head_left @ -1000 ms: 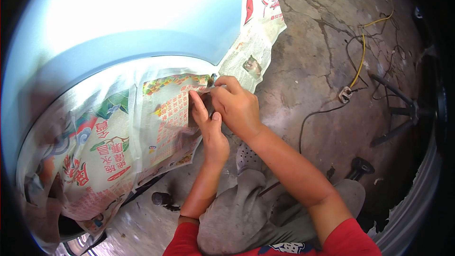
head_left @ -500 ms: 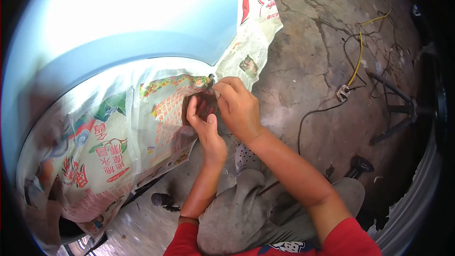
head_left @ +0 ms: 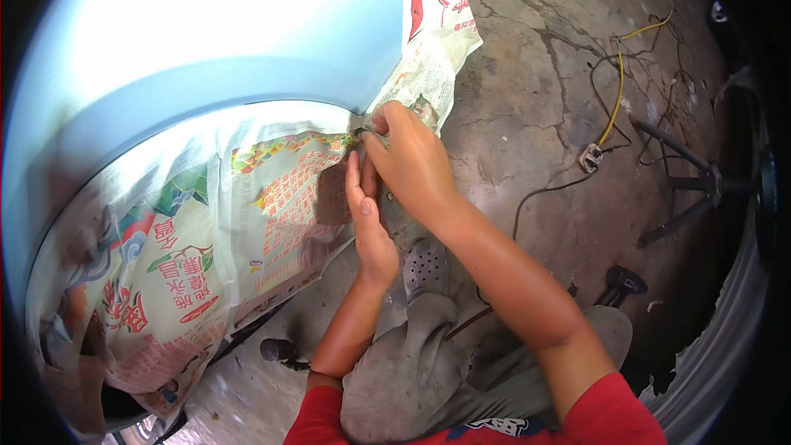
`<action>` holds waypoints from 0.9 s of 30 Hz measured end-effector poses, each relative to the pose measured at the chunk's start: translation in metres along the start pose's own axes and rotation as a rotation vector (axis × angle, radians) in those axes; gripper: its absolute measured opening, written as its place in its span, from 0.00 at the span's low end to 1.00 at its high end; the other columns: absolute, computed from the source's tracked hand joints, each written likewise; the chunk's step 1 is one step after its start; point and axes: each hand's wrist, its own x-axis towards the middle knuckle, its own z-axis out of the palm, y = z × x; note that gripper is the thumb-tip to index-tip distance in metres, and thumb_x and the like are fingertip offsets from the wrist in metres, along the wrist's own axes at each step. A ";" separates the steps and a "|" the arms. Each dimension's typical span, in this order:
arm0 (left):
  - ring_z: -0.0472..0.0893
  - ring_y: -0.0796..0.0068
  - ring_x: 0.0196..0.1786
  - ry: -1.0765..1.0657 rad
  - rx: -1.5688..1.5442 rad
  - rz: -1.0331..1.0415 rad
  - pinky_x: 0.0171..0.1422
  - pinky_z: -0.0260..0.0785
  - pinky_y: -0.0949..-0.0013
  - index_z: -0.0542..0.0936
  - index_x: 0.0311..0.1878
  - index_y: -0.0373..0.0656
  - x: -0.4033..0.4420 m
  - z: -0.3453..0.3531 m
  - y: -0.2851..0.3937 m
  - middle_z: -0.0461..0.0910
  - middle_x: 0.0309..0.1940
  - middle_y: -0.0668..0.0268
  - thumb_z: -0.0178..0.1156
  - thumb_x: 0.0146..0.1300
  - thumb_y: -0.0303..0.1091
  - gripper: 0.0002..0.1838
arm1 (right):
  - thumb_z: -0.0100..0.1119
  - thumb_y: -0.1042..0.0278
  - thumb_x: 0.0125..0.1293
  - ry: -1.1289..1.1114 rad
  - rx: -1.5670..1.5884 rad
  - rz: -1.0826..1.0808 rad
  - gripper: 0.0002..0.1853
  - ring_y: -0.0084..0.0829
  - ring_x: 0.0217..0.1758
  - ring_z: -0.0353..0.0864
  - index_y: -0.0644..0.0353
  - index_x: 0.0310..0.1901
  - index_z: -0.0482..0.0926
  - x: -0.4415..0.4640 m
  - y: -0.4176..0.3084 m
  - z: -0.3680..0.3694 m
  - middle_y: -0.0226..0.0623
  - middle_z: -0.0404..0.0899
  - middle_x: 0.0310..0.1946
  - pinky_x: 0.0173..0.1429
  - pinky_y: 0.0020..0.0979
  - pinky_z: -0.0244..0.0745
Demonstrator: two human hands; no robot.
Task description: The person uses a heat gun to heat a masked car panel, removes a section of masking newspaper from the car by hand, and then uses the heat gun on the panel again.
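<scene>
A glossy light-blue curved panel (head_left: 346, 86), like a car body's fender, fills the upper left. Printed newspaper (head_left: 185, 259) covers the rounded area under its arched edge. A second newspaper strip (head_left: 449, 41) hangs along the panel's right side. My right hand (head_left: 416, 165) is bent at the corner where the two papers meet, its thumb and fingers pinched on the newspaper edge. Just below, my left hand (head_left: 371, 235) is upright with fingers stretched along the paper's right edge, fingertips close to the right hand. The exact pinch point is partly hidden by my fingers.
Cracked concrete floor (head_left: 511, 148) lies to the right. A yellow-and-black cable with a socket (head_left: 591, 158) runs across it, near a dark metal stand (head_left: 709, 185). A black tool-like object (head_left: 622, 284) lies by my knee. My shoe (head_left: 426, 268) is below my hands.
My right hand has moved slightly up and left at the paper corner. My left hand's fingers have straightened and come out from the dark gap beside the paper. The view has shifted slightly.
</scene>
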 end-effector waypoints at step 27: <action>0.51 0.50 0.82 -0.014 0.294 0.154 0.81 0.49 0.49 0.43 0.80 0.36 0.012 -0.007 -0.004 0.40 0.83 0.48 0.32 0.80 0.58 0.39 | 0.60 0.69 0.63 0.066 -0.131 -0.193 0.07 0.50 0.29 0.82 0.58 0.32 0.72 0.005 0.023 0.022 0.42 0.80 0.28 0.33 0.47 0.77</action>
